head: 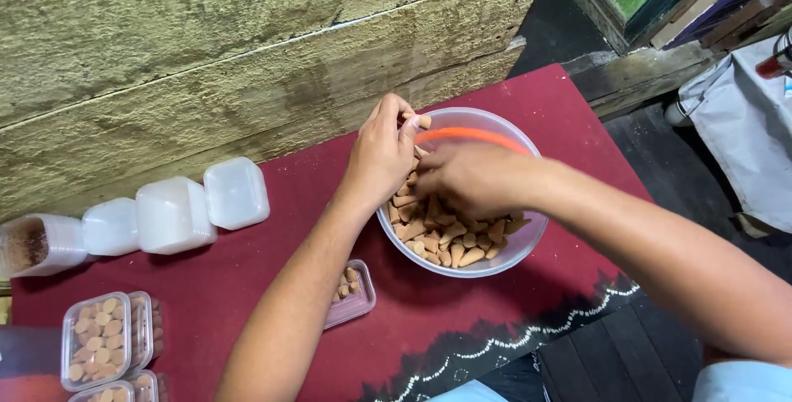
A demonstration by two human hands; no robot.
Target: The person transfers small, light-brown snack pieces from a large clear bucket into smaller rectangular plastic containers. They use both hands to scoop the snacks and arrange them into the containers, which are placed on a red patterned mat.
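Pinching a small, light, crumbly tan cone (423, 122) at its tip, the left hand (381, 155) hovers over the clear plastic bowl (528, 241); the right hand (470, 178) digs in, grip hidden.

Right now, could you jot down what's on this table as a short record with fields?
Surface: table under a dark red cloth with a black patterned edge
Bowl: clear plastic bowl partly filled with tan cone-shaped pieces
Left hand: left hand over the bowl's near rim, a cone piece pinched at its fingertips
Right hand: right hand reaching down into the cones
Small open box: clear box with a few cones, beside the left forearm
Closed boxes: row of white-lidded boxes by the wall
Filled boxes: clear packed boxes at the left corner
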